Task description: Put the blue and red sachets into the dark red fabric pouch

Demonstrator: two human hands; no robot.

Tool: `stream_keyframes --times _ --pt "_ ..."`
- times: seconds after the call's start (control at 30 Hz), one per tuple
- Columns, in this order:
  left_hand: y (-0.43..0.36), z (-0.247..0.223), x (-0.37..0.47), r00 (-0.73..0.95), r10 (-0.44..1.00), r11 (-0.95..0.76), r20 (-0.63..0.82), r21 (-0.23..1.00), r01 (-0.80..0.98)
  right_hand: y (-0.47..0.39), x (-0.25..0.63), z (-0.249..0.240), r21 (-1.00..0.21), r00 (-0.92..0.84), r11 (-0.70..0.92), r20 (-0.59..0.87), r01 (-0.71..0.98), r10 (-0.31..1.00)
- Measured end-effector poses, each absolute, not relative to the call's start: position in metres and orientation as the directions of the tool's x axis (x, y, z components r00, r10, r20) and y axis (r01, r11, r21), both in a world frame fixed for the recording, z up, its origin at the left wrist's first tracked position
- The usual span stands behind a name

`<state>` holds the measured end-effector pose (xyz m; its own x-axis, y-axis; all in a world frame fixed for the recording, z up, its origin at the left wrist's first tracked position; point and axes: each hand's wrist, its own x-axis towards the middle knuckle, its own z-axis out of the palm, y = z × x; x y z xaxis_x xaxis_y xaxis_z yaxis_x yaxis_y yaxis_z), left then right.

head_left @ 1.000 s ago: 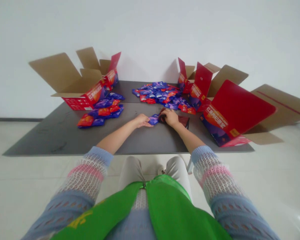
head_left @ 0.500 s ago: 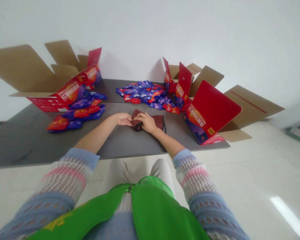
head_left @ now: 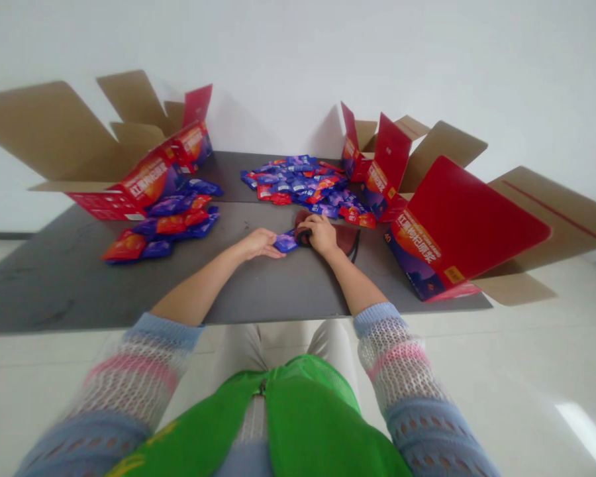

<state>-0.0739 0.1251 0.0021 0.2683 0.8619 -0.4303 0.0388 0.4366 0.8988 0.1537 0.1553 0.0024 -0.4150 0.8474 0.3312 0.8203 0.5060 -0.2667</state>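
On the grey table, my left hand pinches the left end of a small blue-purple sachet. Its other end meets a brown cloth with black edging, folded or rolled at its left side. My right hand grips that folded part, and the rest of the cloth lies flat under and beyond my wrist. I cannot tell whether the sachet's right end is inside the cloth or only against it.
A pile of blue and red sachets lies at the back middle, and overlapping sachets at the left. Open red cartons stand on both sides, the nearest right one by the table's edge. A white wall rises behind.
A blue-purple sachet now shows between my left hand and the cloth. My hands are slightly farther apart. The whole view has shifted a little.
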Motion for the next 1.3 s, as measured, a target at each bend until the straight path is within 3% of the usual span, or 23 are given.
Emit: stream_keyframes --times 0.2,0.3,0.47,0.57,0.73,0.9,1.13,1.3 --pt "0.126 0.003 -0.077 0.309 0.846 0.439 -0.434 0.897 0.056 0.150 0.165 0.010 -0.410 -0.272 0.519 0.523 0.751 0.808" --pt "0.127 0.004 -0.076 0.313 0.842 0.441 -0.439 0.895 0.069 0.135 0.152 0.019 -0.415 -0.318 0.581 0.548 0.700 0.774" --pt "0.124 0.007 -0.068 0.240 0.895 0.405 -0.377 0.910 -0.083 0.104 0.115 0.016 -0.345 -0.539 0.624 0.318 0.701 0.780" --pt "0.120 0.013 -0.064 0.219 0.923 0.356 -0.316 0.918 -0.174 0.107 0.111 0.011 -0.322 -0.577 0.619 0.224 0.717 0.785" --pt "0.120 0.021 -0.063 0.295 0.839 0.477 -0.457 0.879 0.004 0.137 0.126 0.010 -0.413 -0.571 0.593 0.191 0.691 0.798" --pt "0.127 0.017 -0.064 0.236 0.833 0.505 -0.500 0.862 0.042 0.140 0.126 0.016 -0.356 -0.569 0.590 0.173 0.725 0.804" --pt "0.124 0.013 -0.071 0.283 0.832 0.471 -0.478 0.877 0.095 0.139 0.143 0.024 -0.252 -0.424 0.447 0.141 0.859 0.895" --pt "0.123 0.009 -0.075 0.290 0.847 0.428 -0.446 0.895 0.126 0.144 0.161 0.024 -0.220 -0.163 0.199 0.173 0.955 0.971"
